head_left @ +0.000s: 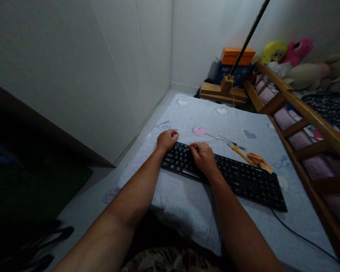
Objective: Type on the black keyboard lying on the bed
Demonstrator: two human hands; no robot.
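A black keyboard (238,177) lies on a pale quilted mat (187,204) printed with hearts. My left hand (166,139) grips the keyboard's far left corner with curled fingers. My right hand (204,156) rests on the keys of the left half, its fingers bent and pinched together over a key; what they hold, if anything, I cannot make out. Just beyond the keyboard lie a yellow-handled tool (239,151), a thin metal tool (223,139) and an orange-tan cloth-like item (259,160).
The keyboard's cable (300,236) runs off to the right. A wooden bed rail (306,109) borders the mat on the right, with plush toys (289,53) behind. A wooden stand with a dark pole (229,88) and boxes (236,56) sits in the far corner. White walls rise at left.
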